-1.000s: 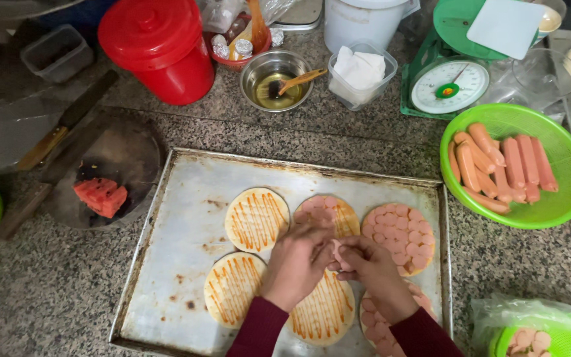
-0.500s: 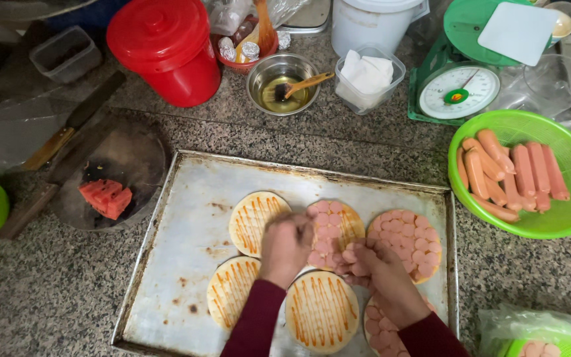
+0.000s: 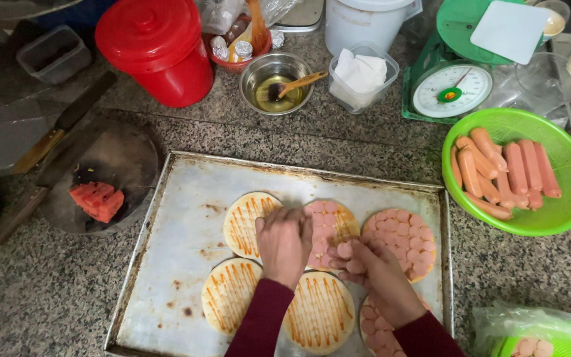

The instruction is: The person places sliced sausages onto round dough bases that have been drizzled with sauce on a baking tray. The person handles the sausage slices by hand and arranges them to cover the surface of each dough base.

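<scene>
While both hands work over the big grey metal baking tray (image 3: pixel 166 264) on the speckled stone counter (image 3: pixel 47 297), the left hand (image 3: pixel 284 241) rests on the middle round flat bread (image 3: pixel 328 228) in the back row. Its fingers are curled down together; what they pinch cannot be seen. The right hand (image 3: pixel 375 274) has its grip closed on a few pink round sausage slices (image 3: pixel 351 259), just beside that bread.

It looks about half done. The far right round bread (image 3: pixel 401 241) is full of slices, and the front right bread (image 3: pixel 373 325) has many. The middle one is partly covered. Three breads with only orange sauce stripes (image 3: pixel 249 225) have none yet.

The breads are round, so they have no long side. The whole sausages in the green plastic basket (image 3: pixel 563 211) lie pointing mostly away from the person.
</scene>
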